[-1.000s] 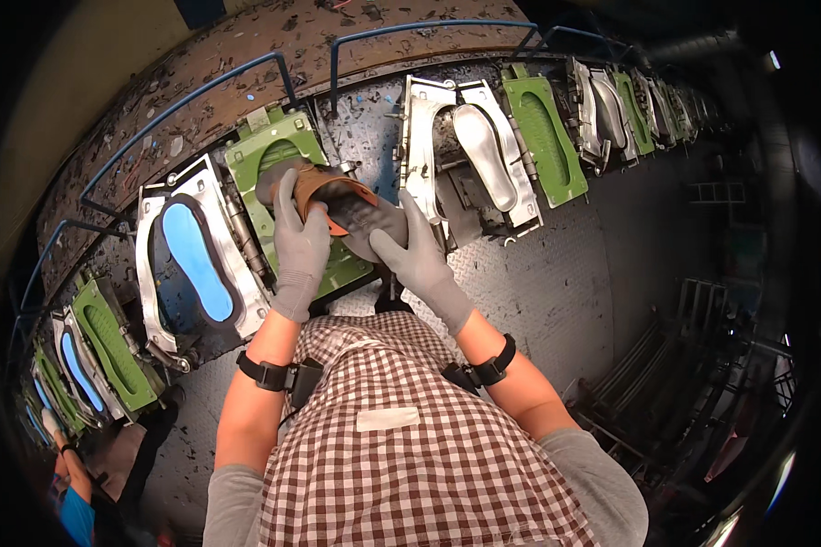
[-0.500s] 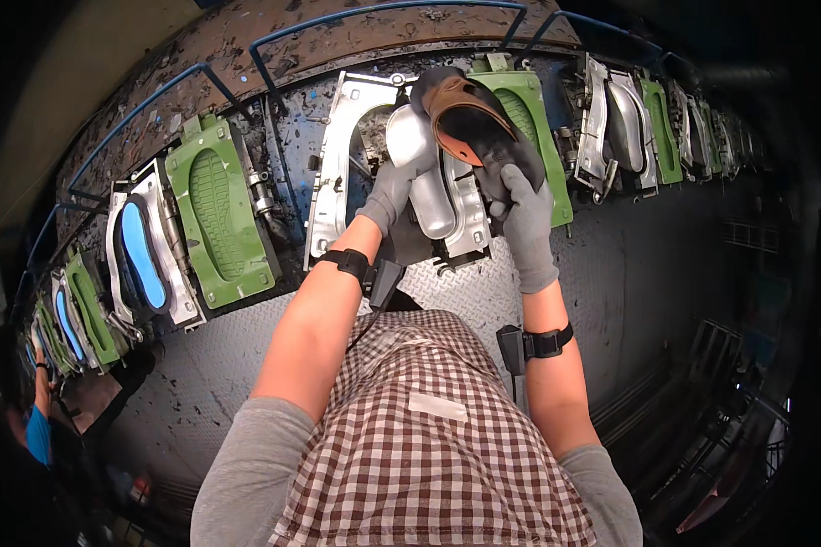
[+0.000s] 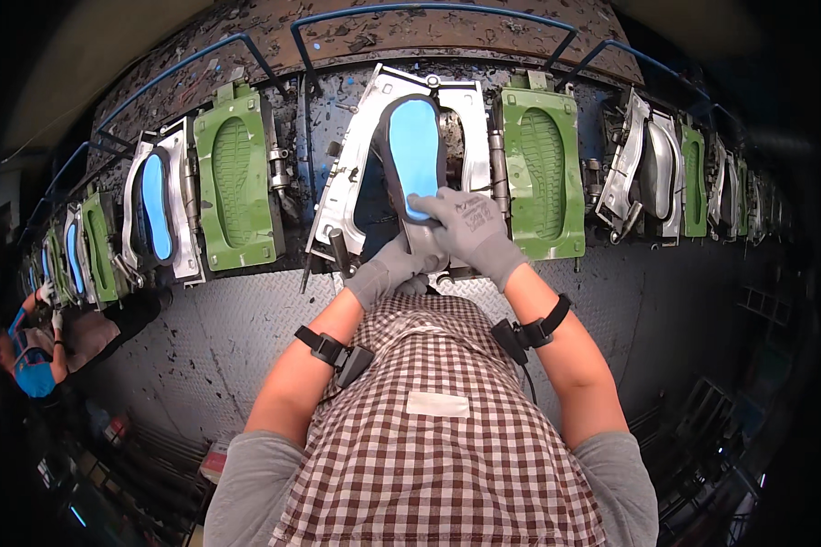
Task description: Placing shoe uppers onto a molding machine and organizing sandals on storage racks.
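A dark shoe upper (image 3: 389,173) with a blue underside (image 3: 412,137) covers the toe and middle of a metal shoe last (image 3: 425,241), bottom facing up. The last's bare heel shows between my hands. My right hand (image 3: 472,224), in a grey glove, curls its fingers and thumb onto the heel end of the upper. Lower down, my left hand (image 3: 390,268), also gloved, is closed about the last's heel; some of its fingers are hidden. Around the last stands an open silver mould frame (image 3: 472,123), hinged to a green sole mould plate (image 3: 540,173) on the right.
More moulds line the bench on both sides, including a green plate (image 3: 235,182) and a blue-soled last (image 3: 156,205) at left. Blue rails (image 3: 429,9) run behind, before a scrap-strewn surface. A co-worker (image 3: 35,365) is at far left. Metal tread plate (image 3: 246,356) lies below.
The shoe upper has gone from my right hand's hold above the bare last onto it, blue underside now up. Both hands have come together at the heel. The view has shifted.
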`<state>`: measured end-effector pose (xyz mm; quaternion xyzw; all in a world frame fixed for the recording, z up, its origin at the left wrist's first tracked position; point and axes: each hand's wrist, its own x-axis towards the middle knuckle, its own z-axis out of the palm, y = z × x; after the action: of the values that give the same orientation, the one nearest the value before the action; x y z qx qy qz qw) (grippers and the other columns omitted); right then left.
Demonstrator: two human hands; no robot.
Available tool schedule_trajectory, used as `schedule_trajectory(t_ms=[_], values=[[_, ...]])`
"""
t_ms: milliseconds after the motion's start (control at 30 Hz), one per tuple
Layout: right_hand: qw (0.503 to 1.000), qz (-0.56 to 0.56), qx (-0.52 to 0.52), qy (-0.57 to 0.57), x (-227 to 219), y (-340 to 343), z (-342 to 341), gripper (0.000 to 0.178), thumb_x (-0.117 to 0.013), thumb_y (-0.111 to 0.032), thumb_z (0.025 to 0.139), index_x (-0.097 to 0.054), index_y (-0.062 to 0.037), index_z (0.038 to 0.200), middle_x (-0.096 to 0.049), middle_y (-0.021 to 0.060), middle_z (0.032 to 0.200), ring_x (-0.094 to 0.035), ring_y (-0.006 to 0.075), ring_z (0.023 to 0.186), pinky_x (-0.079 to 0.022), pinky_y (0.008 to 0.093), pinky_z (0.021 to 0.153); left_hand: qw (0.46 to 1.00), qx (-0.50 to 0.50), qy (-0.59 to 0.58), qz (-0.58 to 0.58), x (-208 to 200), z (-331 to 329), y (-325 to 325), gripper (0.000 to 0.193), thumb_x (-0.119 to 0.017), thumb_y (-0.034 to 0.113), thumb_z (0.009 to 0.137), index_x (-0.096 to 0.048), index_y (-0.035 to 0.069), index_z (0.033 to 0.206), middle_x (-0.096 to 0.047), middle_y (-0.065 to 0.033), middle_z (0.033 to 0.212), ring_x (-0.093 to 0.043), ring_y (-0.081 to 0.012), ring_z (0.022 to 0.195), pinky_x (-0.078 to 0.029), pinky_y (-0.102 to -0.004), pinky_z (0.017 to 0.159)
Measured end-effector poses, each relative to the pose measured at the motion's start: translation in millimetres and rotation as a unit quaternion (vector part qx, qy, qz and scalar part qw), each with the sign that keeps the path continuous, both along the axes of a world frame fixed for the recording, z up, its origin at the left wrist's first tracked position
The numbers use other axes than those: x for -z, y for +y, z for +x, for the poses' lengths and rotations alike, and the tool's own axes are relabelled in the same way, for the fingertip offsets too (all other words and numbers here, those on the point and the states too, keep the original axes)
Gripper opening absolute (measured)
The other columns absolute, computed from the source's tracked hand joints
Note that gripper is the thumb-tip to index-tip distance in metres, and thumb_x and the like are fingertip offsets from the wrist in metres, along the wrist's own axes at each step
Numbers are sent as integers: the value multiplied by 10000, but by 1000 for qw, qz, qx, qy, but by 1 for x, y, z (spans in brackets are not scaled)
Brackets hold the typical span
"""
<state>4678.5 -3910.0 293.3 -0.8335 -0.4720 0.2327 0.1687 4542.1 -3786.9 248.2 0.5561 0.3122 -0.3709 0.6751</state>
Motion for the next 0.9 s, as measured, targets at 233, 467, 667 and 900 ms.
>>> schedule_trajectory(t_ms=[233,467,667,900], values=[[985,-92,-99,108,-14,-47,-20,493,-623,-294,896,-563,-166,1368,-619,137,986,-628,292,934,-507,385,837,948,-243,-26,-204,-8,-26,16,560,-607,104,920,-415,5,1436,-540,-173,1331,-536,-207,1233,-459,-372,1023],[956,-70,265,108,42,-4,-19,612,-600,-321,909,-437,-52,1435,-653,176,1096,-652,336,960,-497,436,894,912,-360,-127,-152,56,45,27,540,-685,305,916,-549,-72,1277,-647,-130,1153,-642,-192,983,-531,-332,857],[905,-25,372,203,32,-5,-32,559,-604,-246,901,-456,-100,1420,-691,132,999,-679,308,952,-510,418,854,888,-399,-199,-115,49,60,11,448,-703,310,901,-626,-17,1197,-681,-84,1062,-650,-169,884,-540,-316,784],[934,16,353,47,37,8,27,530,-534,-223,912,-455,-177,1434,-646,124,1278,-646,327,1099,-499,445,940,895,-380,-232,-4,60,116,20,566,-725,383,886,-599,-62,1212,-665,-118,1090,-638,-180,903,-528,-312,804]])
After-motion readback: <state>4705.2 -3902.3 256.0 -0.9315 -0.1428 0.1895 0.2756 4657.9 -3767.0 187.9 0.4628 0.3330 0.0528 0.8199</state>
